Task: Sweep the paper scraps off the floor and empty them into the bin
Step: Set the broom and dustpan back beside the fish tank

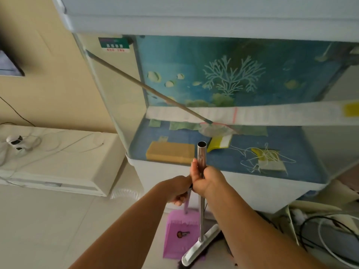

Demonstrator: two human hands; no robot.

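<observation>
Tools in hand, sweeping not begun
My right hand point(204, 179) grips the broom point(201, 191); left hand point(179, 193) clasps the dustpan point(181, 235); next I find scraps

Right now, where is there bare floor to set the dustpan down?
Bare tiles lie left of the pink dustpan, below the cream cabinet. Right of the broom, cables and papers crowd the floor.

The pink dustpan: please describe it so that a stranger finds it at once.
Find the glass fish tank. On the floor before its white base stands the pink dustpan, its handle held by the left hand. Beside it is the white broom head; only the dustpan is pink.
</observation>
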